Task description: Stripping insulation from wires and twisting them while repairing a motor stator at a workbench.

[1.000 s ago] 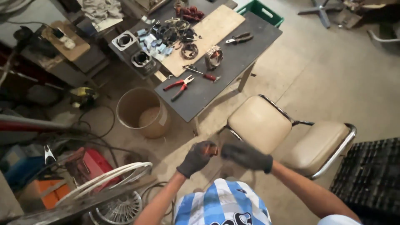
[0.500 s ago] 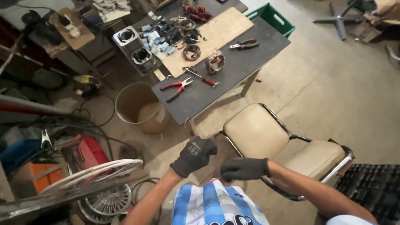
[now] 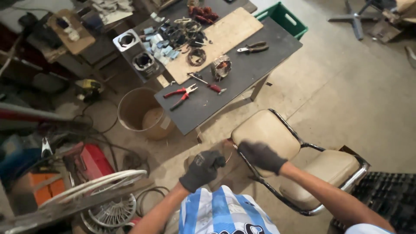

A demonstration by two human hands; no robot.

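Note:
Both my hands wear dark grey work gloves and hover close together in front of my blue-and-white striped shirt. My left hand [image 3: 203,169] is curled into a fist. My right hand [image 3: 261,156] is blurred and curled, over the front edge of a cream padded chair [image 3: 264,130]. A thin reddish wire loop [image 3: 229,149] runs between the two hands, and both seem to pinch it. Beyond them stands a dark worktable [image 3: 242,73] with red pliers [image 3: 182,93], a red-handled screwdriver [image 3: 214,89] and a wound motor coil [image 3: 221,67].
A plywood board [image 3: 216,39] and black pliers [image 3: 253,47] lie on the table, with metal cylinder blocks [image 3: 134,54] at its left end. A brown bucket [image 3: 143,112], a spoked wheel [image 3: 99,199], a red box [image 3: 93,160], a green crate [image 3: 284,17] and a black crate [image 3: 381,203] stand on the concrete floor.
My hands have drawn slightly apart; the right one has swung up and right over the chair seat. The view has shifted closer toward the table.

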